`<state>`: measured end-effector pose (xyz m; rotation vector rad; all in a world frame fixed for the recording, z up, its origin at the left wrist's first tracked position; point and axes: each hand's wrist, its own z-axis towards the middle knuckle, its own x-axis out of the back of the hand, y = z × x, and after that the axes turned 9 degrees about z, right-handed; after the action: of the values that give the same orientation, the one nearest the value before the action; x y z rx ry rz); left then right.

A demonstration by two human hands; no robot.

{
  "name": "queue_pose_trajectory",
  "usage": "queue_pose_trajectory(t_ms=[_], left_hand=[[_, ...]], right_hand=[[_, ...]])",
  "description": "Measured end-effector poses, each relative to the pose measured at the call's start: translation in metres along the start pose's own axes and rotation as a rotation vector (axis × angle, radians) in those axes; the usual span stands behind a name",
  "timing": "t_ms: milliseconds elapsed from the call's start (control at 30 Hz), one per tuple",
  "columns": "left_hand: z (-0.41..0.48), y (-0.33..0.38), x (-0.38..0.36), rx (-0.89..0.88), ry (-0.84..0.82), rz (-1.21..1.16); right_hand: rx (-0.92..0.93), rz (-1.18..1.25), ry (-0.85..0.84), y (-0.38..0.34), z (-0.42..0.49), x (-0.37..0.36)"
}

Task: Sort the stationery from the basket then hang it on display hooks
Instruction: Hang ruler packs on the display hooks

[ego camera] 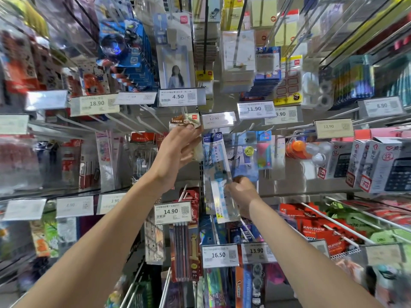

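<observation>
A long clear plastic packet holding a pale blue ruler [216,172] stands upright before the display hooks, the right hand's [241,193] fingers clamped low on it. The left hand's [175,156] fingers grip a small white-and-brown packet [185,121] below a white 4.50 price tag [179,97].

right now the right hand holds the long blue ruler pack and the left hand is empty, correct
No: the head view shows the left hand pinching a small white-and-brown packet under the 4.50 price tag. The right hand does hold the long blue ruler pack.
</observation>
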<state>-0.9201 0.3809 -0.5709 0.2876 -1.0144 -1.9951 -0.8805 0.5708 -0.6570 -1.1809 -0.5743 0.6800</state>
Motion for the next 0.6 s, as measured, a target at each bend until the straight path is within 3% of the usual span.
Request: queue_pose_trajectory(t_ms=[200,300,433,500,600], left_hand=[[-0.001,-0.016,0.01,0.01,-0.031,0.122],[-0.01,-0.026,0.019,0.028,-0.024,0.189],[-0.019,-0.045,0.042,0.003,-0.039,0.438],[-0.02,-0.049,0.051,-0.005,-0.062,0.555],[-0.013,-0.035,0.06,0.007,-0.031,0.669]], right_hand=[[-0.095,0.037,-0.043,0.03,0.041,-0.016],[-0.065,-0.119,0.021,0.041,0.038,-0.018],[0.086,-0.484,0.136,0.034,0.017,-0.025],[0.27,-0.368,0.131,0.02,0.0,-0.039],[0.477,-0.149,-0.014,-0.024,-0.032,-0.06]])
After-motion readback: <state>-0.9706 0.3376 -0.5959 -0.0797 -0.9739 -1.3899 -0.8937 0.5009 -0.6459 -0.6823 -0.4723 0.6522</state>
